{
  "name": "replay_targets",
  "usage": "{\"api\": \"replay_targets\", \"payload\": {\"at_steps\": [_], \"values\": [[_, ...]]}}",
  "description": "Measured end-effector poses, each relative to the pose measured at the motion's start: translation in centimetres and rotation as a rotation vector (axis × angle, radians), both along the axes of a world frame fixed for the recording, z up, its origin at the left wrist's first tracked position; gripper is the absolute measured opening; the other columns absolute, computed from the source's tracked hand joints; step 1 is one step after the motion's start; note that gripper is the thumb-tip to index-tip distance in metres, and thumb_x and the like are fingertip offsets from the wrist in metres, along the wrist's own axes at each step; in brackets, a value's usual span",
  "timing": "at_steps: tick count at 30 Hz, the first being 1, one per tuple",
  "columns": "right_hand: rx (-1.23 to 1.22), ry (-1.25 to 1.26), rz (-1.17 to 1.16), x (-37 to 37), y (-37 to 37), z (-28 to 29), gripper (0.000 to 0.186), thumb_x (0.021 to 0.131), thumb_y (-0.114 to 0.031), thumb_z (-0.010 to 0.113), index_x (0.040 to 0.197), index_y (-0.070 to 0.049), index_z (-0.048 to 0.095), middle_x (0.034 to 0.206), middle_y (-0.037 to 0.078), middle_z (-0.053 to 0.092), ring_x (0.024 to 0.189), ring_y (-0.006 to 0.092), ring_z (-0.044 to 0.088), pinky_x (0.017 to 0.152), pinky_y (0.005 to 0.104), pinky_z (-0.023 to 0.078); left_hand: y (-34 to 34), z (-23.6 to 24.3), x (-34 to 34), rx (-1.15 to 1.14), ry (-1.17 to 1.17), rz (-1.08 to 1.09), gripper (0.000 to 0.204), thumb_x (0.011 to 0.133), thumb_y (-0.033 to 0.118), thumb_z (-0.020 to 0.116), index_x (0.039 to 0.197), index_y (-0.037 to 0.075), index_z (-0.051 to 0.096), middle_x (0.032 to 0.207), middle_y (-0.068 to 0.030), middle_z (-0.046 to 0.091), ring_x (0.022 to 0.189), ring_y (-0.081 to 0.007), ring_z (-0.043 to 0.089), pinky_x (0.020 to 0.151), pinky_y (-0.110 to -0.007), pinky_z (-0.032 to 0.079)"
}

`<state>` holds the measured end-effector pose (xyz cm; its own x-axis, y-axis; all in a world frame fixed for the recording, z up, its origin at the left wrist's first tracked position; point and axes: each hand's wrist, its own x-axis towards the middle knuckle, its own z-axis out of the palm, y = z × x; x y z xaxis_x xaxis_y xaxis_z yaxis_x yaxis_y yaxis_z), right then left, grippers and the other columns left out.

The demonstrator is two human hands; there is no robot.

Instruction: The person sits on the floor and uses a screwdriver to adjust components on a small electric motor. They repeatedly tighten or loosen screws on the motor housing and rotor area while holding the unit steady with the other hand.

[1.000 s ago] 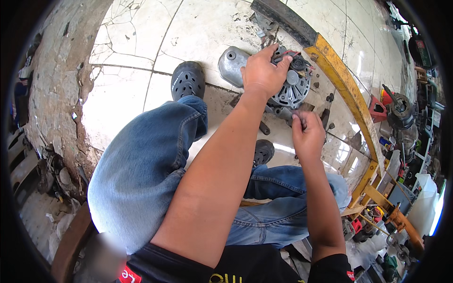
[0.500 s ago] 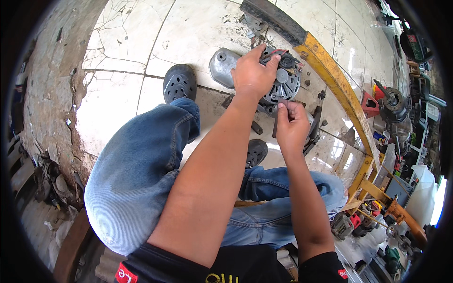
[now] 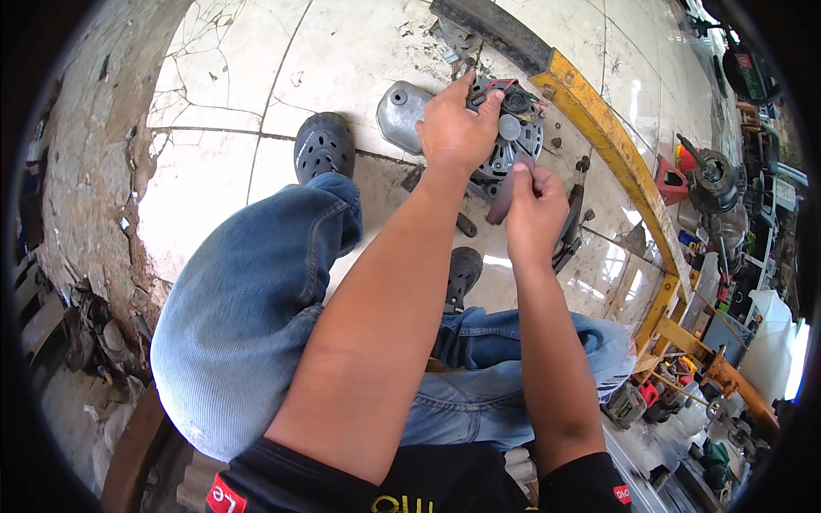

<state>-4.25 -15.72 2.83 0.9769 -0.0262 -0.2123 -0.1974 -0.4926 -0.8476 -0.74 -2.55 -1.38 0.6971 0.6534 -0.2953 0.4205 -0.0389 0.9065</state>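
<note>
On the pale tiled floor [image 3: 222, 171], near a grey metal cover [image 3: 402, 120], sits a round grey metal housing [image 3: 528, 140], slotted, with a dark round fitting [image 3: 516, 102] and red wire [image 3: 510, 83]. The left hand [image 3: 459, 128] covers its upper left, forefinger and thumb spread; I cannot tell whether they grip. The right hand's [image 3: 537, 205] fingers pinch a dull brownish strip [image 3: 505, 198].
</note>
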Motion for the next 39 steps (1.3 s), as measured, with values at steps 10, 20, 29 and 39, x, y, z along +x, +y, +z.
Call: {"api": "replay_targets", "payload": {"at_steps": [10,20,29,39], "values": [[-0.01,0.002,-0.071,0.0,0.1,1.6,0.02,0.097,-0.017,0.067,0.098,0.002,0.066,0.077,0.007,0.068,0.069,0.0109,0.06,0.067,0.0318,0.05,0.0,0.4,-0.1,-0.006,0.016,-0.013,0.059,0.09,0.047,0.07,0.138,0.014,0.063,0.127,-0.0124,0.07,0.123,-0.0327,0.061,0.11,-0.06,0.035],[-0.022,-0.107,0.097,-1.3,-2.5,-1.6,0.013,0.095,-0.011,0.07,0.094,0.002,0.067,0.077,0.006,0.068,0.067,0.0091,0.059,0.064,0.0276,0.049,0.3,0.4,0.1,-0.005,0.012,-0.034,0.059,0.09,0.047,0.07,0.138,0.013,0.063,0.127,-0.0128,0.07,0.123,-0.0333,0.062,0.107,-0.056,0.039],[-0.22,-0.004,0.244,0.5,-5.6,-0.1,0.015,0.092,-0.015,0.072,0.093,0.001,0.07,0.08,0.008,0.069,0.068,0.0109,0.061,0.063,0.0297,0.048,0.7,0.8,0.1,-0.038,0.035,-0.078,0.061,0.09,0.05,0.07,0.137,0.013,0.063,0.115,-0.0131,0.074,0.115,-0.0319,0.066,0.104,-0.051,0.042],[-0.414,-0.398,0.464,2.5,-3.0,0.5,0.014,0.09,-0.011,0.071,0.1,-0.001,0.072,0.089,0.015,0.066,0.076,0.0307,0.065,0.069,0.0378,0.051,0.6,0.7,0.3,-0.039,0.038,-0.071,0.058,0.089,0.047,0.07,0.136,0.013,0.065,0.119,-0.0132,0.073,0.118,-0.0322,0.065,0.104,-0.049,0.043]]}}
